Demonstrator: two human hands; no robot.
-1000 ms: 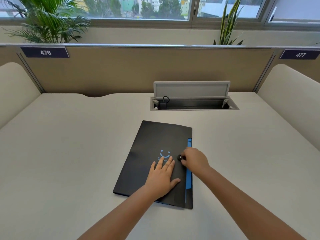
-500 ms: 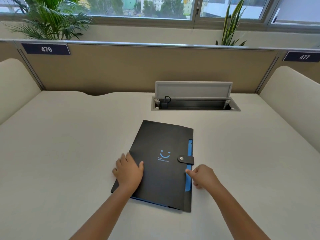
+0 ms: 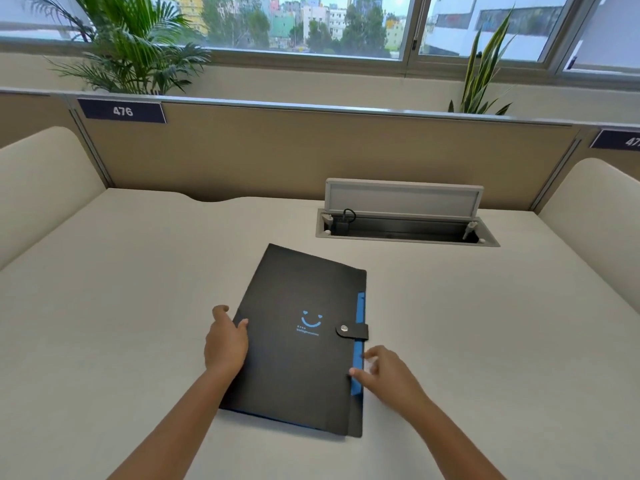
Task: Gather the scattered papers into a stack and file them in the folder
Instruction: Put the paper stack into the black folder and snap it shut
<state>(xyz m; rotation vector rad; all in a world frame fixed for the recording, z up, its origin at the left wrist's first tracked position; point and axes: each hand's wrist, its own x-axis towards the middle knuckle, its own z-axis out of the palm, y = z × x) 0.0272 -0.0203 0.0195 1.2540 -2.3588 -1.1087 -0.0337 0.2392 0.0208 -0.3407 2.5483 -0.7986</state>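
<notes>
A black folder (image 3: 298,358) with a blue smile print lies closed on the desk, its snap strap (image 3: 351,330) fastened over the blue right edge. My left hand (image 3: 225,342) holds the folder's left edge, thumb on the cover and fingers off the side. At the folder's lower right edge is my right hand (image 3: 388,374), slightly blurred, with spread fingertips touching the blue strip and holding nothing. No loose papers are in view.
An open cable tray (image 3: 405,232) with a raised lid is set into the desk behind the folder. A beige partition (image 3: 311,154) closes the far side, with padded dividers left and right. The white desk (image 3: 121,306) surrounds the folder.
My left hand slid off the cover to the folder's left edge. My right hand left the snap strap and moved down to the lower right edge. The folder shifted slightly.
</notes>
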